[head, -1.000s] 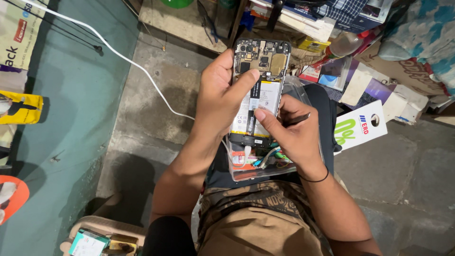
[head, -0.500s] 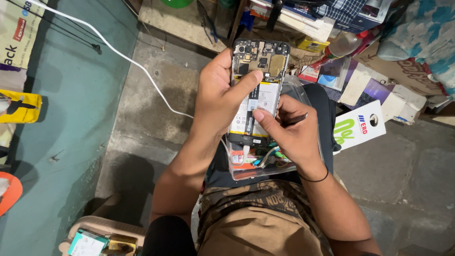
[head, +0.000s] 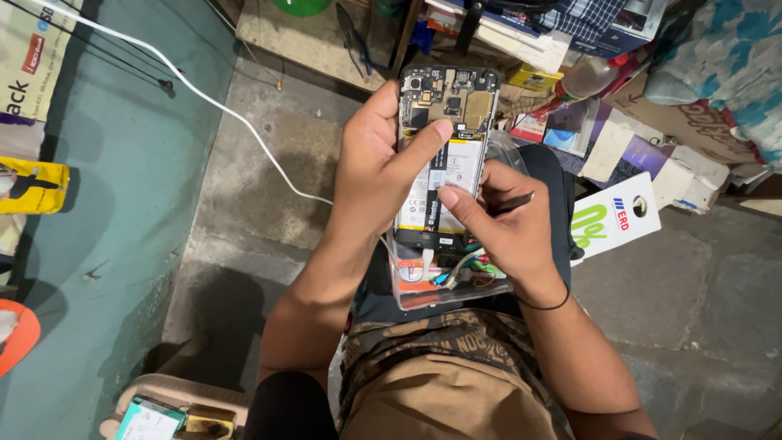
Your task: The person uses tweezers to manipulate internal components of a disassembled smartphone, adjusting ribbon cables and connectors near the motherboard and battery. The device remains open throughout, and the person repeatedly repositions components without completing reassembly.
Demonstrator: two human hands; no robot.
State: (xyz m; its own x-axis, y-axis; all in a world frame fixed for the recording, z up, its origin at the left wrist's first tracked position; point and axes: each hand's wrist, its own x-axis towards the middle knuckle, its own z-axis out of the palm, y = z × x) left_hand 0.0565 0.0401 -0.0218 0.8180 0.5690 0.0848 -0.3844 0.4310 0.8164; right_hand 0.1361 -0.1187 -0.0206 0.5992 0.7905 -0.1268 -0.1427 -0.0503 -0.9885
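gripping one opened black smartphone with its back cover off, the left hand is wrapping around its left edge, thumb lying across the single white battery. the right hand is pinching one thin dark metal tool, thumb tip pressing on the battery. the phone is hovering above one clear plastic tray of coloured parts on the lap; one white cable is crossing the floor.

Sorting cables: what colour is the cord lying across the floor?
White; the cord shows in the head view.
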